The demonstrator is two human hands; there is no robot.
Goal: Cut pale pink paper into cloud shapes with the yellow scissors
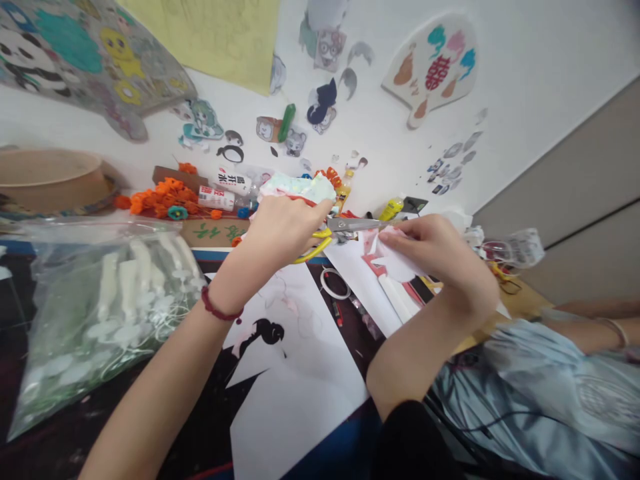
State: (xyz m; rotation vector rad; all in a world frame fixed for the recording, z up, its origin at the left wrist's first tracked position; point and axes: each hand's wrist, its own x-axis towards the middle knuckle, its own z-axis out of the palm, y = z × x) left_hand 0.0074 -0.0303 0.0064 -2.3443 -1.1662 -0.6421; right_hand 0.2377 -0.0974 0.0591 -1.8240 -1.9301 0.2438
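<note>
Yellow-handled scissors (pixel 316 248) are gripped in my left hand (pixel 286 230), whose wrist wears a dark red bracelet. Their metal blades point right, toward a cut piece of pink and white paper (pixel 397 261). That paper is pinched between the thumb and fingers of my right hand (pixel 433 243). Below the hands, white sheets (pixel 300 400) lie on the dark table, with a small black and pink paper cutout (pixel 267 332) on them. Just behind my left hand is a pale patterned bundle (pixel 293 187).
A clear plastic bag (pixel 65 347) of white items fills the left side. Orange flowers (pixel 167 197), bottles and a round basket (pixel 50 167) stand along the wall. A white ring (pixel 335 283) lies mid-table. At the right, another person's arm (pixel 585 330) and pale blue clothing show.
</note>
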